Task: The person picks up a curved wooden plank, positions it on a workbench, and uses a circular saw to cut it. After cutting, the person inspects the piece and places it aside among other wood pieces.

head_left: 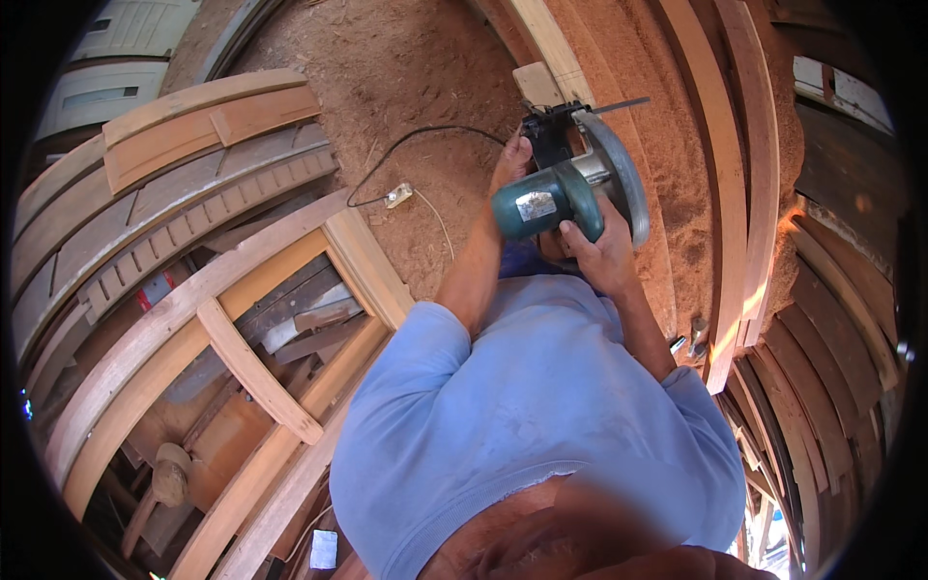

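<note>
Blue shirt (522, 387) lies nearest; by a pale plank's (543, 41) near end, a green circular saw (553, 188): right hand (607, 249), fingers wrapped round its handle (586, 198); left hand (508, 166), fingers closed on its base (550, 137). Best keep the cable (406, 139) clear.

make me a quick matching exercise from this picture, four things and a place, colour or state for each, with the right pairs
1. circular saw
2. cable connector
3. right hand
4. wooden frame

a. lying on the sawdust-covered ground
b. has rectangular openings
c. green-bodied
d. at the saw's handle

Pairs: 1-c, 2-a, 3-d, 4-b
</note>
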`<state>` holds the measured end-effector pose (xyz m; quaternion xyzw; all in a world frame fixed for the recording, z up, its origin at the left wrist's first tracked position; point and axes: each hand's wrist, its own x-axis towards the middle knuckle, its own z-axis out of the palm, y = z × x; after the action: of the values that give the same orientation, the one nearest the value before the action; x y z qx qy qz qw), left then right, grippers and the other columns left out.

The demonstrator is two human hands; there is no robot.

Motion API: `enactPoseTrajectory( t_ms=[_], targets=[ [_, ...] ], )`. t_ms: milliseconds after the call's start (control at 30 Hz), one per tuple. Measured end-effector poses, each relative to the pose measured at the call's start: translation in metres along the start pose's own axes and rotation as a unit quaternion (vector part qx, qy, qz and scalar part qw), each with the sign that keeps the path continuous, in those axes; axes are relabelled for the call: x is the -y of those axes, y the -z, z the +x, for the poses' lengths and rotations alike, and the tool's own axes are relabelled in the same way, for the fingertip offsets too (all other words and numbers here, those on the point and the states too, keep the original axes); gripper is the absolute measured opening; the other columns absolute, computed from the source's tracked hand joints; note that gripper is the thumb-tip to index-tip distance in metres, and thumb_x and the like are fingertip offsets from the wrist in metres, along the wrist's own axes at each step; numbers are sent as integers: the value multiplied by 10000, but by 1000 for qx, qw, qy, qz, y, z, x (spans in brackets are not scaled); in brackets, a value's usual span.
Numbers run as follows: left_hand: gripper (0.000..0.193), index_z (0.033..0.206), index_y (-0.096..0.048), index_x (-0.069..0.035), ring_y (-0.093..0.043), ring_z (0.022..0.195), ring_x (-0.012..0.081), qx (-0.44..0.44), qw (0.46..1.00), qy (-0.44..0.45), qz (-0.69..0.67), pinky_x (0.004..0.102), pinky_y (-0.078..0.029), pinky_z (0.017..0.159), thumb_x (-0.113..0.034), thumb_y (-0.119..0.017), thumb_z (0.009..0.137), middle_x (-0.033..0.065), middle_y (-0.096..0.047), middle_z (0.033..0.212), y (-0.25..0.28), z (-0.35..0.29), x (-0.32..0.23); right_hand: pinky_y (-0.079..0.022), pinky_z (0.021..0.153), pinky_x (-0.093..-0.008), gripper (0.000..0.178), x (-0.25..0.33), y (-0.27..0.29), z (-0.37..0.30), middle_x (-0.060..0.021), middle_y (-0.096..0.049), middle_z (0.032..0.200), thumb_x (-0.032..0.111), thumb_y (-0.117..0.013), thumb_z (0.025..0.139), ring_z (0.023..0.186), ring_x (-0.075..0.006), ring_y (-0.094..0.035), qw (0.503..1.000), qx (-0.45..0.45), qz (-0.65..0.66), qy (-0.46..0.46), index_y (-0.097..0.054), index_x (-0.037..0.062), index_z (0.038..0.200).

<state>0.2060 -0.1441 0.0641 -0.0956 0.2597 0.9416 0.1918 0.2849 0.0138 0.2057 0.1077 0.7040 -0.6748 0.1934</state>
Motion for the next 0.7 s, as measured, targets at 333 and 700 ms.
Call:
enactPoseTrajectory(
  t_ms=[333, 700],
  targets=[
    [585, 1457, -550, -82, -698, 1156, 190, 12, 1000, -4, -2, 393, -609, 984, -399, -709, 992, 69, -682, 1332, 14, 4, -2, -523, 704, -277, 288, -1, 0, 3, -27, -675, 864, 107, -695, 964, 754, -81, -599, 999, 21, 45, -13, -610, -33, 1201],
    [568, 1437, -560, -70, -713, 1125, 200, 19, 1000, 19, 14, 392, -622, 953, -410, -695, 1004, 70, -697, 1288, 10, 8, -14, -504, 621, -283, 206, 4, -1, 14, -28, -635, 755, 85, -683, 949, 669, -64, -555, 999, 12, -14, 28, -619, -32, 1107]
  ],
)
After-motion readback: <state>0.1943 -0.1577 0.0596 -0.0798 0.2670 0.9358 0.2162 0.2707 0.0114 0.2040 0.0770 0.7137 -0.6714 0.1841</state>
